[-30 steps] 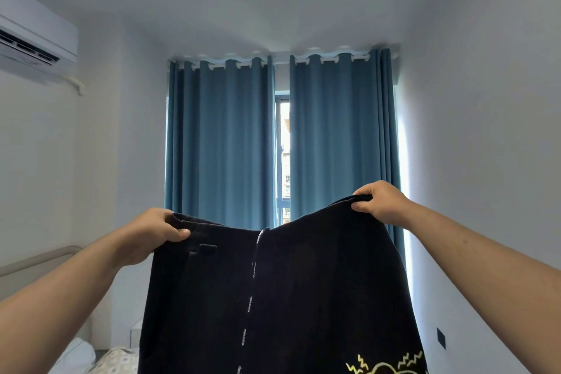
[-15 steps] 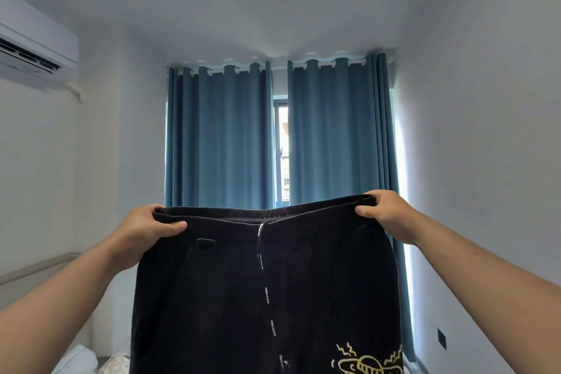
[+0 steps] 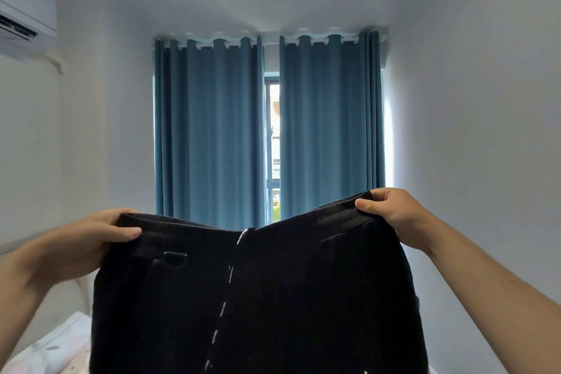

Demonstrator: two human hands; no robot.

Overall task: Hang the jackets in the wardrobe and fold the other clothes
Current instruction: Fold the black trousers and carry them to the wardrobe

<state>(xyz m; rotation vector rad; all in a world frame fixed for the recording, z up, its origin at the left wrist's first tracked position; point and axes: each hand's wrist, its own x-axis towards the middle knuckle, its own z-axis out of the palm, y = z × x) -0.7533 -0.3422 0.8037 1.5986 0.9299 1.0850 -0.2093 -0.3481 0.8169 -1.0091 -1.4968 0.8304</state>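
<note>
Holding up dark navy fabric trousers [image 3: 258, 297] by the waistband, left hand [image 3: 82, 243] pinching one corner, right hand [image 3: 394, 212] pinching the other, higher, cloth sagging between and hanging below both grips, blue pleated curtains [image 3: 209, 130] beyond.

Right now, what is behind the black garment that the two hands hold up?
Behind the black garment hang blue curtains with a bright window gap between them. The garment covers their lower part and whatever is below.
</note>
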